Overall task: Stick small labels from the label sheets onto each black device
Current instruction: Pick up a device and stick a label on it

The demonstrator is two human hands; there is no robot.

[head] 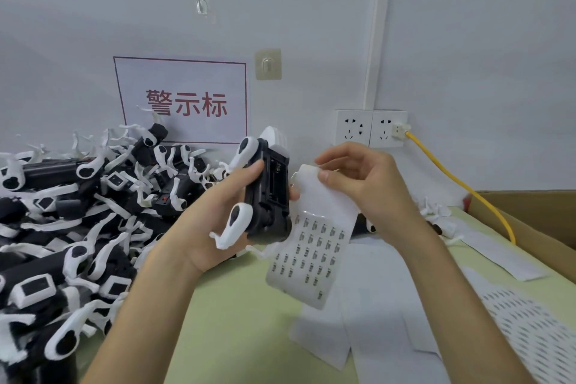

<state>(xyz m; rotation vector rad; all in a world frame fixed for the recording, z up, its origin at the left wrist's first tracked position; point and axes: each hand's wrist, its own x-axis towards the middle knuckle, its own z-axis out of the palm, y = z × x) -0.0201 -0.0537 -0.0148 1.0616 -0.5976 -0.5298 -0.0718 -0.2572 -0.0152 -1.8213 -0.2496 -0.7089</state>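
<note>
Left hand (215, 215) grips a device (269, 193) upright above the table (237, 321), right hand (364, 187) pinches the curled top of the sheet (311, 277) just beside it; better to peel one label (314, 238) slowly, I think, and press it flat; the pile (62, 227) of others lies at the left.

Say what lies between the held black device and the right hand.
Head view: the curled top of the label sheet, pinched by the right hand, beside the black device.
</note>
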